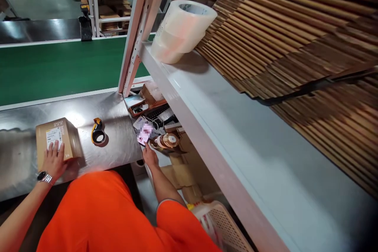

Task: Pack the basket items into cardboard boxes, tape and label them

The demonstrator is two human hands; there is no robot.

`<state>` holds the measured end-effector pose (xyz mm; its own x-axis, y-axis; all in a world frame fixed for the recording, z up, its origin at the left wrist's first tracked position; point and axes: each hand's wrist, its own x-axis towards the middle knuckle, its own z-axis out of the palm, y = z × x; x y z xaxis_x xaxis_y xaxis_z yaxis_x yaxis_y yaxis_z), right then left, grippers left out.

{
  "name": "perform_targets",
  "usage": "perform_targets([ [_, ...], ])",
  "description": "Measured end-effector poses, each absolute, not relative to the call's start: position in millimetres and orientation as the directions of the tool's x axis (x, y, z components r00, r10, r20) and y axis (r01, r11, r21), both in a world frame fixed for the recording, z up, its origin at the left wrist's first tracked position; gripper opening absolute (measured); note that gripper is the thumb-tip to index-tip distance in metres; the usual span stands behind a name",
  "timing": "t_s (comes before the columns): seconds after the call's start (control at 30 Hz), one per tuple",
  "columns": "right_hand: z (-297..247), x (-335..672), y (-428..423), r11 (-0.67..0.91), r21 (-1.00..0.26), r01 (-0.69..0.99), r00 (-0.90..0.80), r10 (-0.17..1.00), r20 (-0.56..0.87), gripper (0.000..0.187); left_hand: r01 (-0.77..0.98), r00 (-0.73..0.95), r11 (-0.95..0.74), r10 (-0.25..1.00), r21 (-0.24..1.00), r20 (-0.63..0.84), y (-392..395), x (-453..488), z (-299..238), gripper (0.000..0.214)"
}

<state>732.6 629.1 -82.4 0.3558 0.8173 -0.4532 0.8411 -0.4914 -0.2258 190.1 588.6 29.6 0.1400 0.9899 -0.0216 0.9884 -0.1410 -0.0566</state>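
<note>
**Entry: small sealed carton under the left hand, slip at the right hand**

Head view.

Item 1: cardboard carton (56,139), small, closed, brown, with a white printed label on its top face. It lies flat on the steel bench (112,104), right under the left hand (54,161). The palm and spread fingers rest on the carton's near edge and label; the hand presses down flat and is not closed around anything. A watch sits at that wrist.

Handling, as judged: stiff-walled, probably light, with matt board that should not slip. The corners could dent under a hard squeeze. Best taken across its two short sides, thumb on one and fingers on the other, or lifted from beneath.

Item 2: pink slip (144,134), its print blurred. It sits at the fingertips of the right hand (150,156), which reaches under the white shelf (224,126). Whether the fingers pinch it or only touch it cannot be told. Likely thin, limp and easily creased.

Nearby: a tape dispenser (98,131) just right of the carton and apart from it; a brown tape roll (168,141) just beyond the right hand; clear tape rolls (180,31) and flattened cartons (295,35) on the shelf above; a green conveyor (59,67) beyond the bench.
</note>
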Motion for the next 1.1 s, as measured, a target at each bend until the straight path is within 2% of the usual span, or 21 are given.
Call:
perform_targets([
  [0.27,-80,733,630,-0.482,-0.217,0.849,0.346,0.817,-0.462,0.059,0.995,0.097,-0.096,0.995,0.037,-0.016,589,193,33,0.085],
  [0.47,-84,735,633,-0.474,-0.213,0.854,0.342,0.821,-0.458,0.06,0.992,0.123,-0.123,0.992,-0.024,-0.034,589,194,36,0.078],
  [0.6,-86,737,638,-0.474,-0.213,0.855,0.346,0.825,-0.446,0.06,0.992,0.119,-0.12,0.992,-0.044,-0.03,589,193,33,0.081],
  [1.1,-84,739,650,-0.484,-0.159,0.861,0.375,0.813,-0.445,0.059,0.995,0.093,-0.092,0.995,0.029,-0.031,591,195,35,0.086],
])
